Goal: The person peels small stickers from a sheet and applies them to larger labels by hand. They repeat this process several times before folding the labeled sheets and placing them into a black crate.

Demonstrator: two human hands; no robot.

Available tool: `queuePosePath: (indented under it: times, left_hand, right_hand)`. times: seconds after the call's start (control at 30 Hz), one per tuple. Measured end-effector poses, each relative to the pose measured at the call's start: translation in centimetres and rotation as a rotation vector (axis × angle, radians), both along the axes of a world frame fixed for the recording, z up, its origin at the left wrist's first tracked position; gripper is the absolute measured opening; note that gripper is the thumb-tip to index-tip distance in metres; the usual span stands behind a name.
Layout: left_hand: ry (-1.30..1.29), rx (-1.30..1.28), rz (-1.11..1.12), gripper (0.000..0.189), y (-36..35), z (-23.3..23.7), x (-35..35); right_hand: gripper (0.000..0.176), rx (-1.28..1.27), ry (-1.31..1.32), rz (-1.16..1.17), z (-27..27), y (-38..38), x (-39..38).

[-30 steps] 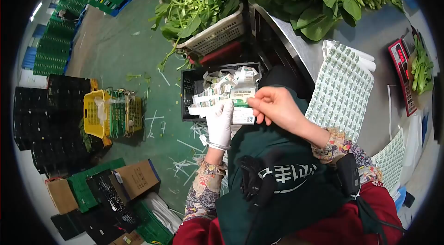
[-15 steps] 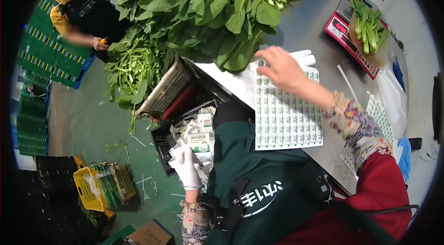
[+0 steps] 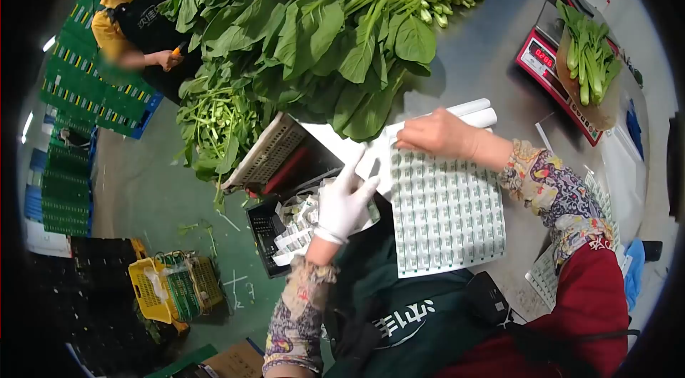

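My right hand (image 3: 442,137) is bare and closed, its fingertips pinching the top left part of a sheet of small green-and-white stickers (image 3: 449,214). The sheet hangs over the table edge in front of my apron. My left hand (image 3: 342,203), in a white glove, is raised with thumb and fingers apart, and I see nothing held in it. Below it is a black crate (image 3: 267,235) with printed plastic packaging (image 3: 296,224) inside. Two white rolls (image 3: 474,112) lie behind the sheet.
Leafy greens (image 3: 307,28) are heaped on the metal table (image 3: 485,42). A red scale (image 3: 546,67) carries one bunch of greens (image 3: 589,57). A tilted basket (image 3: 264,153) stands left of the table. A co-worker (image 3: 143,17) holds something orange. A yellow crate (image 3: 151,292) sits on the floor.
My left hand has left the printed packet and risen towards the sheet, its fingers opening. The right hand has lowered and closed at the sheet's top. The sheet has shifted towards me.
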State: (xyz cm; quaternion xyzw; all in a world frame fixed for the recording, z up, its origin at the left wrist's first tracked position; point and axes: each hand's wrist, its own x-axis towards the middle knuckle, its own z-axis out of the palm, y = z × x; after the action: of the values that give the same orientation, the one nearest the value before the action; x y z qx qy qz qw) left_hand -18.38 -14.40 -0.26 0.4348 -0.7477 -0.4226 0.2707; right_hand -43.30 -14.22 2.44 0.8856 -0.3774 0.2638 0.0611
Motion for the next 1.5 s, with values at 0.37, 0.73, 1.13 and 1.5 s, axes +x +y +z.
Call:
queuePosePath:
  times: [0.37, 0.73, 1.13, 1.5]
  left_hand:
    - [0.122, 0.468, 0.051, 0.018, 0.1, 1.8, -4.7]
    - [0.034, 0.25, 0.047, 0.04, 0.1, -5.0, -8.0]
    - [0.366, -0.04, 0.291, 0.027, 1.1, 1.6, 0.9]
    - [0.725, 0.29, 0.442, 0.06, 7.0, 7.4, 12.1]
  right_hand:
    - [0.015, 0.07, -0.05, 0.048, 0.6, 1.1, -0.4]
    - [0.014, 0.121, -0.062, 0.101, -0.8, 2.3, -2.5]
    - [0.054, 0.715, -0.863, -0.284, 3.5, 4.9, 2.4]
    - [0.067, 0.236, -0.207, 0.08, 5.8, 7.5, 20.0]
